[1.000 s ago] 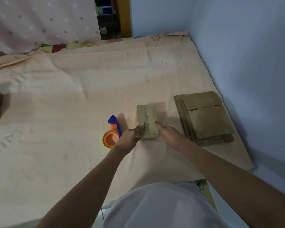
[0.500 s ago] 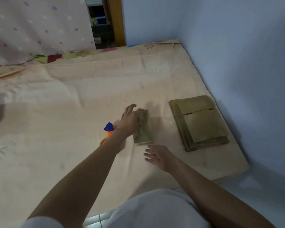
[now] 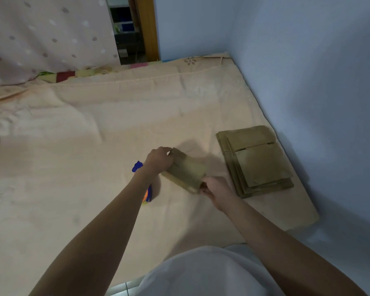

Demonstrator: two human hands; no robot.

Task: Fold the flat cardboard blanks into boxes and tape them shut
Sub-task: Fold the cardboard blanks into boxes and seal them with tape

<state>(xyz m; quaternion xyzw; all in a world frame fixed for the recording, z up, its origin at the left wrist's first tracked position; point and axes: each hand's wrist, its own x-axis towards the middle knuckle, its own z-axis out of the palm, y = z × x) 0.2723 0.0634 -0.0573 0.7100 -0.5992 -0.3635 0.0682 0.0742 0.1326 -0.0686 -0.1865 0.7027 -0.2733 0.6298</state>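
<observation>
— What did your hands have hold of?

— Your right hand [image 3: 215, 186] gripped the near end of the folded box [image 3: 185, 170], fingers curled round its corner. Your left hand [image 3: 159, 160] clasped the far end, fingers wrapped over the top edge. You held the box tilted between them, and whether it touched the mattress [image 3: 73, 167] I could not tell.

— Where on the mattress was that?

— Toward the right edge, about midway between the near edge and the far one.

— And the tape?

— The tape dispenser [image 3: 146, 189], blue and orange, lay on the sheet just beside the box on its left, mostly hidden under your left forearm.

— The blanks?

— The stack of flat blanks [image 3: 259, 161] lay near the box on its right, along the mattress's right edge by the blue wall [image 3: 318, 82].

— Farther back?

— A spotted curtain [image 3: 41, 35] hung past the far left corner.
</observation>
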